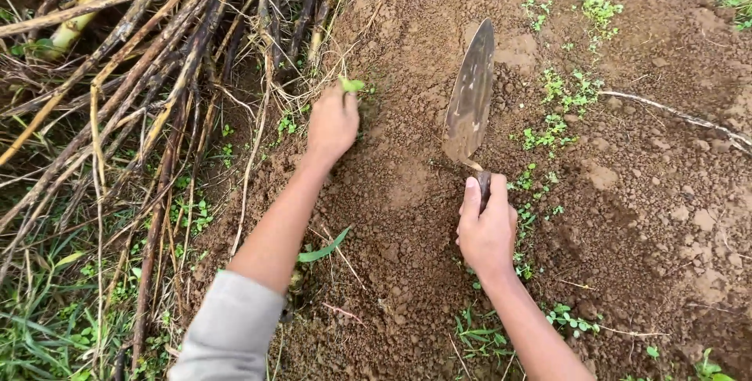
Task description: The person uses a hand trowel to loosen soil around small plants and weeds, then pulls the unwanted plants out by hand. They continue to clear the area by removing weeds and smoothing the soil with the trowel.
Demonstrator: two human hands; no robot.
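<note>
While the right hand (487,228) is closed in a fist around the short dark handle of a garden trowel (470,103), just right of the middle of the frame, the tool's worn, rust-brown blade is held pointing up and away, its tip reaching toward the upper centre. The blade is seen tilted on edge above the loose brown soil (407,185), and whether its lower edge touches the ground cannot be told.

The left hand (332,124) is stretched out at centre left, and its fingertips are pinched together on a small green seedling (352,84) at the far edge of the mound; the stem below the leaves is hidden by the fingers. A grey sleeve (231,330) is seen at the bottom left, covering the upper part of that arm.

The upper left of the frame is filled by a pile of dry brown stalks (133,60), laid slanting beside the dug earth. Small green weeds (556,107) are scattered to the right of the blade, and more are found near the right wrist. A thin pale root (681,117) is stretched across the soil at the right edge. Grass (47,326) is seen in the lower left corner.
</note>
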